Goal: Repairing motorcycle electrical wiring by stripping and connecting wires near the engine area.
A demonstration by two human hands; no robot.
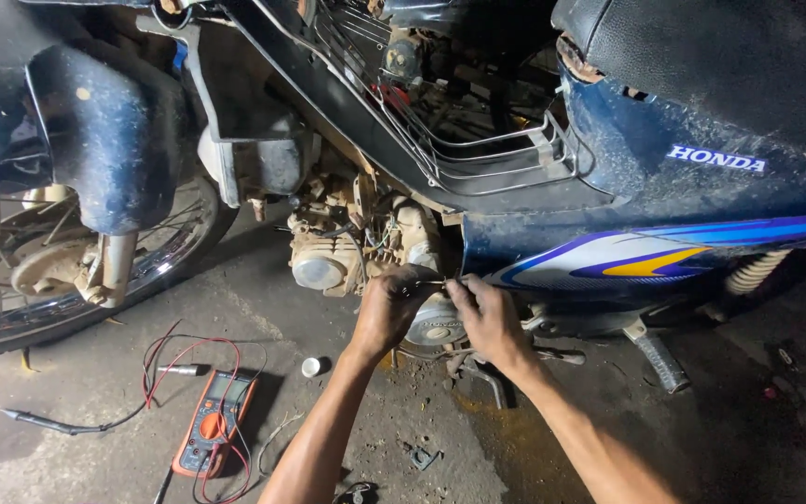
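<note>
— grimy concrete floor, oil-stained, and a dark blue motorbike parked across it. can you see what the hands are on?

— both are up at the engine, low down by the side cover. the left hand and right hand are nearly touching, fingertips meeting on a thin wire that runs between them, right in front of the round engine cover.

— gripping it?

— left one is curled shut with the wire pinched at its fingertips. right one pinches the other end between thumb and forefinger, other fingers folded in. so both are clamped on that wire, as far as i can make out; it's very thin and dim there.

— what's lying on the floor?

— an orange multimeter to the left of the left forearm, face up, with red and black leads looped around it. one black probe stretches off to the left, well apart from the hands. a small white cap sits between the meter and the engine.

— and the rest of the bike?

— front wheel with spokes at the left, under the blue mudguard. chrome wire rack above the engine, black seat at top right, and a footpeg sticking out to the right of the right hand.
</note>
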